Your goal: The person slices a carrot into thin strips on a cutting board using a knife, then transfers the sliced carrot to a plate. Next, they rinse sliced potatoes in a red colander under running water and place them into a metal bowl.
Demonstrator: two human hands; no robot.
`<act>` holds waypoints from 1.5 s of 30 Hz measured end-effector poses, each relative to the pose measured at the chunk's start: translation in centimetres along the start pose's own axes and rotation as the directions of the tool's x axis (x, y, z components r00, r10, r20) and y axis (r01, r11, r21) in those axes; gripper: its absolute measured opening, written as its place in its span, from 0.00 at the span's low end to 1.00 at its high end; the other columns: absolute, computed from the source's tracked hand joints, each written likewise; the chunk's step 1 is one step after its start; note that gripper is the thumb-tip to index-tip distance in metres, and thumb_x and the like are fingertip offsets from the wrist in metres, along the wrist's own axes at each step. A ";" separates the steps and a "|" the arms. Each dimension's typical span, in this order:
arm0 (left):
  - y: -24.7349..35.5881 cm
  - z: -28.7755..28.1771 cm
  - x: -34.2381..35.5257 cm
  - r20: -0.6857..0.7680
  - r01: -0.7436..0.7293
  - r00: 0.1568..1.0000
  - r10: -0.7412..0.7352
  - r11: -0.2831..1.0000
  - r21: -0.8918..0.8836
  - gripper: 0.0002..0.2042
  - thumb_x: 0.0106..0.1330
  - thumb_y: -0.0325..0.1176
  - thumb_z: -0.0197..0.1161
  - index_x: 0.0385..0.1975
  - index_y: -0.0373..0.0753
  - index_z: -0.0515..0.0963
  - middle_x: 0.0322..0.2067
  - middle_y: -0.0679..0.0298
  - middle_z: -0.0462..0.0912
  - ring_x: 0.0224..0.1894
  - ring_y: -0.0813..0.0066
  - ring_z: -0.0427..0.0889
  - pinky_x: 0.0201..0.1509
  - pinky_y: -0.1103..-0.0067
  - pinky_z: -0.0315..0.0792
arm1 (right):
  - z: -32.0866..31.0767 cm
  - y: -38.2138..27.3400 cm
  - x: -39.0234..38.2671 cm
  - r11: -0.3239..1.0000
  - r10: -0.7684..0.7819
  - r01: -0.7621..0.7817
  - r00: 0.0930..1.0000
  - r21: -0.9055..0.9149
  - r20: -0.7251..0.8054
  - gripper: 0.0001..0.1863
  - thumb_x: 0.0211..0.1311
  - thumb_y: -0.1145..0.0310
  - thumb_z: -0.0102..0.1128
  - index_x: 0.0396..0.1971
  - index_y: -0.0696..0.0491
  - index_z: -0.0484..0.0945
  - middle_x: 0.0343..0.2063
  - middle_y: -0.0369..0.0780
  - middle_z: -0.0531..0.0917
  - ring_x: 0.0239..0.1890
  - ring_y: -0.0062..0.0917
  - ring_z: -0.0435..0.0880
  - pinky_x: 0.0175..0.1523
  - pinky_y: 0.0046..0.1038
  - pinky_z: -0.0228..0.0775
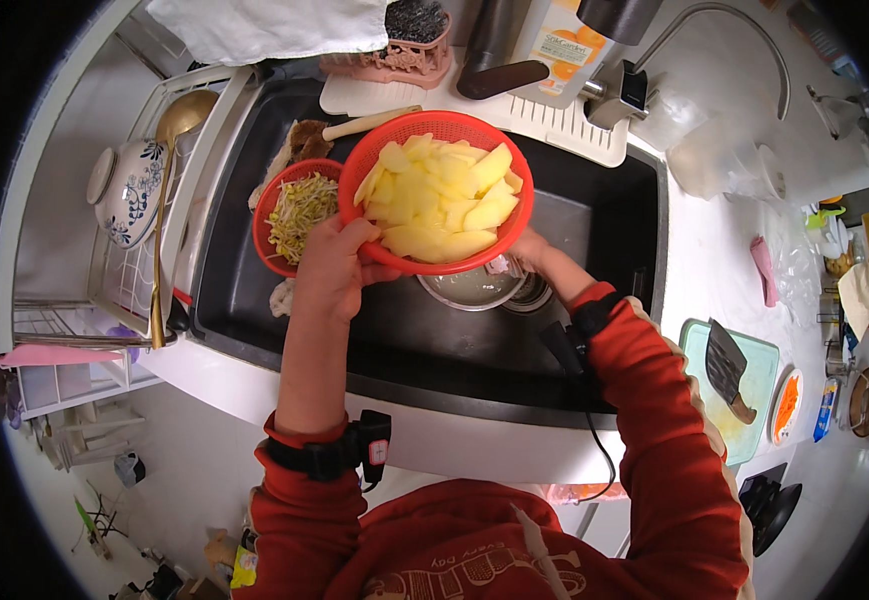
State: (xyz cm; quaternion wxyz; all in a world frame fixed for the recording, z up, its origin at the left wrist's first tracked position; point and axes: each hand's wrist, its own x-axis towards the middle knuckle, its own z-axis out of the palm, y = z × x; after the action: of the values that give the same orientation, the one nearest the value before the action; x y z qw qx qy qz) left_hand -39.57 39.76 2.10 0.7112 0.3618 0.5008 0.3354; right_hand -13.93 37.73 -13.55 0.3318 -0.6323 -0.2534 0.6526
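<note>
A red plastic colander (525,172) full of pale yellow potato slices (439,200) is held up over the sink. My left hand (339,262) grips its near left rim, thumb on top. Beneath the colander's right side is my right hand (531,250); its fingers are mostly hidden by the colander and forearm, near a metal bowl (471,290) of cloudy water. That bowl sits low in the black sink (594,205), partly covered by the colander. To the left, a smaller red basket (263,222) holds bean sprouts (302,212).
A white dish rack (114,270) with a patterned bowl (132,195) and ladle (166,170) stands left. The faucet (622,98) and a bottle (559,50) are behind the sink. At right, a cleaver (725,365) lies on a green cutting board (766,360) beside a plate of orange shreds (786,405).
</note>
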 end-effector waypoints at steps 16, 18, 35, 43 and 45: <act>-0.7 -1.6 -1.3 -0.004 -0.004 1.000 0.004 0.999 -0.032 0.15 0.59 0.26 0.50 0.46 0.31 0.72 0.34 0.58 0.81 0.26 0.72 0.82 0.24 0.79 0.79 | -3.6 1.3 -3.4 0.927 -0.097 0.019 0.977 0.375 0.190 0.18 0.56 0.79 0.59 0.49 0.57 0.73 0.38 0.43 0.82 0.38 0.34 0.83 0.44 0.39 0.79; -0.7 -1.9 -1.3 -0.005 -0.007 1.000 0.007 1.000 -0.027 0.15 0.59 0.27 0.50 0.46 0.31 0.72 0.34 0.58 0.81 0.27 0.72 0.82 0.24 0.78 0.79 | -3.6 1.5 -3.3 0.929 -0.085 0.040 0.991 0.368 0.107 0.18 0.55 0.81 0.60 0.47 0.58 0.74 0.37 0.42 0.82 0.36 0.32 0.83 0.42 0.36 0.79; -1.3 -2.8 -2.3 -0.076 -0.007 0.997 0.003 0.998 -0.056 0.15 0.59 0.28 0.53 0.46 0.33 0.73 0.35 0.59 0.81 0.28 0.72 0.82 0.26 0.78 0.79 | -3.8 1.4 -5.0 0.931 -0.169 0.174 0.985 0.320 -0.044 0.10 0.53 0.81 0.63 0.36 0.63 0.77 0.30 0.43 0.82 0.30 0.32 0.84 0.33 0.37 0.80; -0.9 -2.7 -2.4 -0.071 -0.031 0.997 0.027 0.998 -0.049 0.16 0.59 0.27 0.53 0.48 0.33 0.72 0.36 0.59 0.81 0.29 0.72 0.83 0.25 0.78 0.79 | -2.8 2.0 -2.1 0.967 -0.227 0.244 0.957 0.075 -0.183 0.12 0.56 0.78 0.62 0.41 0.63 0.77 0.30 0.41 0.82 0.29 0.28 0.82 0.34 0.30 0.79; -0.8 -2.7 -2.4 -0.074 -0.034 0.997 0.029 0.998 -0.057 0.17 0.59 0.27 0.52 0.48 0.32 0.71 0.36 0.59 0.81 0.29 0.72 0.83 0.25 0.78 0.79 | -3.2 2.0 -1.6 0.954 -0.250 0.277 0.946 0.111 -0.207 0.12 0.57 0.78 0.62 0.41 0.63 0.77 0.30 0.41 0.82 0.29 0.28 0.83 0.34 0.31 0.79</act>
State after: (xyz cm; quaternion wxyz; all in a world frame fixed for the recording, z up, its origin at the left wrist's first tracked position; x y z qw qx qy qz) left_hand -42.76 37.82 1.92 0.6972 0.3364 0.5108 0.3739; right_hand -11.05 34.90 -14.23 0.4821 -0.6275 -0.2569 0.5548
